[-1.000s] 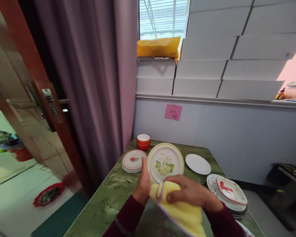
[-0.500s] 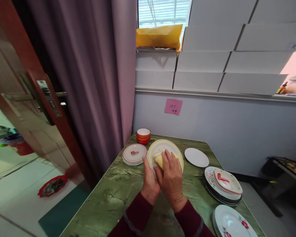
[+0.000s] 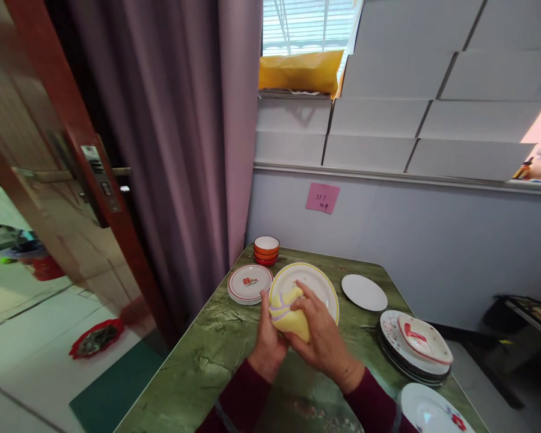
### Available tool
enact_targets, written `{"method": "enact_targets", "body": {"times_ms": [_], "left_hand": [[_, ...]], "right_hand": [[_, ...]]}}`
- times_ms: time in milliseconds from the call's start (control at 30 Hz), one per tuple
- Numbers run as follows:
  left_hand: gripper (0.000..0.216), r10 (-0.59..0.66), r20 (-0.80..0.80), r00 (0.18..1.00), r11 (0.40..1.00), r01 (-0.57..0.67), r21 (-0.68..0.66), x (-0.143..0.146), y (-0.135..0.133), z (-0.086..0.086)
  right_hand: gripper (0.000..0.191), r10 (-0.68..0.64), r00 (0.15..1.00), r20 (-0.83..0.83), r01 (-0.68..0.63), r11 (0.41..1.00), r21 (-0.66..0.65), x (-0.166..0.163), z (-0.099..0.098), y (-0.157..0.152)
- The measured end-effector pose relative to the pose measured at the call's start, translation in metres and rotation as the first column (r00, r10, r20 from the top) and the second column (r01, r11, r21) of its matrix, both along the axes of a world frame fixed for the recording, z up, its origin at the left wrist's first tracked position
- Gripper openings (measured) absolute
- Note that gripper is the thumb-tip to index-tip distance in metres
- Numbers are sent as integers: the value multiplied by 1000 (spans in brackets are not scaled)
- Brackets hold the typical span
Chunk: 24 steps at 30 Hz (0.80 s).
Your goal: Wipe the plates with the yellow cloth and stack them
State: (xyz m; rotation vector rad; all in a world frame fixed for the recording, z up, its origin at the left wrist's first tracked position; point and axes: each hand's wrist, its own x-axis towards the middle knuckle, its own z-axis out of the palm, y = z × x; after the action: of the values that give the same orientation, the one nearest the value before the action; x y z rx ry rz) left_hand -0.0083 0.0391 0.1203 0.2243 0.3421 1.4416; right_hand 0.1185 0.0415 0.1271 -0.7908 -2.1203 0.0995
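My left hand [image 3: 269,341] grips the lower left edge of a white plate [image 3: 318,285] with a yellow rim, its thumb up along the side. The plate is tilted toward me above the table. My right hand [image 3: 323,329] is closed on a yellow cloth [image 3: 294,323] with pale purple stripes, bunched against the plate's lower left part. The fingers of my left hand behind the plate are hidden.
Left of the plate are stacked red-rimmed plates [image 3: 247,282] and orange bowls [image 3: 266,249]. On the right lie a white oval plate [image 3: 364,293], a dark-edged stack topped by a squarish dish [image 3: 426,340], and flowered plates [image 3: 433,412]. All stand on a green table [image 3: 211,355].
My right hand has turned from lying flat over the cloth to gripping it bunched, and the cloth has shifted to the plate's lower left. My left hand keeps the plate.
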Motion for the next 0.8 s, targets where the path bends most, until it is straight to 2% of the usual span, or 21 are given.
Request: {"method": "enact_targets", "body": {"times_ms": [100, 200, 300, 400, 533, 633, 700, 800], "left_hand": [[59, 22, 7, 1000, 1000, -22, -14, -2, 1, -6], [58, 38, 32, 999, 999, -38, 2, -1, 6, -10], [64, 96, 52, 994, 993, -99, 56, -2, 12, -8], [67, 170, 66, 983, 982, -175, 77, -8, 18, -1], [68, 218, 48, 975, 974, -220, 53, -12, 20, 3], [74, 135, 5, 991, 991, -135, -11, -4, 18, 0], [70, 75, -28, 997, 997, -76, -24, 4, 14, -4], [63, 26, -36, 999, 999, -25, 37, 11, 10, -10]], "right_hand": [[38, -10, 999, 37, 9, 1000, 23, -10, -3, 10], [51, -156, 986, 66, 151, 985, 82, -12, 3, 33], [56, -337, 938, 80, 328, 939, 103, -2, 8, 54], [56, -433, 895, 107, 426, 901, 85, 8, 2, 48], [59, -379, 920, 96, 379, 925, 24, 1, -18, 2], [62, -269, 961, 65, 271, 962, -17, -12, -22, -19], [60, -260, 965, 30, 261, 965, -17, -17, -16, -12], [55, -319, 947, -36, 319, 948, 11, -11, -4, 16]]}}
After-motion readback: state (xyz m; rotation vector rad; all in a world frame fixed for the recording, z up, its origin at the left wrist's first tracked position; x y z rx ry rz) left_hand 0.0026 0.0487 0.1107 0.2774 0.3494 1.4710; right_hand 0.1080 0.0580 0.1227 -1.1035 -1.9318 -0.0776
